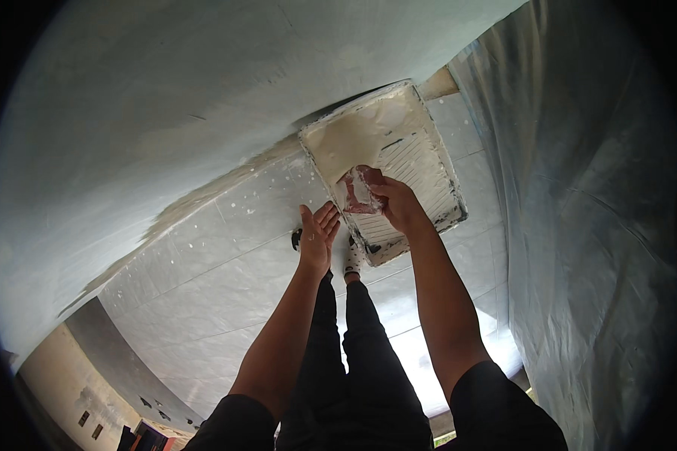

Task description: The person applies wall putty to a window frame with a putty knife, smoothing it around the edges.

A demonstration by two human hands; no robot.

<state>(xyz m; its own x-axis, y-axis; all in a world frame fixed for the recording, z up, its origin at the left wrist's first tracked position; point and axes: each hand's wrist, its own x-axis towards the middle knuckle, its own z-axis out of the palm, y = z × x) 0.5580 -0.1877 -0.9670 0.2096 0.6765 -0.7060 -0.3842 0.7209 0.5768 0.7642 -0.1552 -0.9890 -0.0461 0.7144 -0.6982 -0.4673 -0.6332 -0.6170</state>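
My right hand (pixel 400 204) grips a soft reddish-brown pad (pixel 359 189) smeared with white paint; whether it is a folded rag or a sponge I cannot tell. Below the pad lies a large rectangular paint tray (pixel 445 161), its rim spotted with dark and white marks. Off-white paint (pixel 361 135) covers the tray's far part, and a ribbed slope (pixel 421 161) coated with paint shows on its right and near side. Beside the tray's left edge, my left hand (pixel 320 233) is held out with its fingers stretched and nothing in it.
A pale, patchily painted wall (pixel 180 98) runs along the left and far side. Clear plastic sheeting (pixel 579 225) hangs on the right. The grey tiled floor (pixel 210 248) has white paint spots. My feet (pixel 353 259) stand close to the tray's near end.
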